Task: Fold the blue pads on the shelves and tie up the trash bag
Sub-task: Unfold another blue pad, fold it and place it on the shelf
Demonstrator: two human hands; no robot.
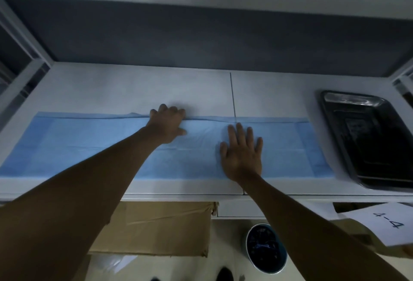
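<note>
One blue pad lies flat on the white shelf, stretched out with its long axis running left to right along the front edge. Its far edge shows a thin doubled strip, a narrow layer peeking out behind the main sheet, and its near edge sits just inside the shelf lip. The right end of the pad stops just beside a dark metal tray, which rests at the shelf's right end and sits slightly askew.

Both hands rest on the pad. The left hand reaches to the far edge near the pad's middle, fingers bent over that back fold with the thumb stretched out to the right on the blue surface (whether the fingertips actually pinch the edge or only press it down I cannot tell). The right hand lies palm down, fingers straight and slightly spread, pointing away from the person, pressing the sheet flat a little right of centre. It holds nothing.

Below the shelf, a brown cardboard box sits at the left, a round bin with a dark liner stands on the floor, and a white sheet marked "4-4" hangs at the right.
</note>
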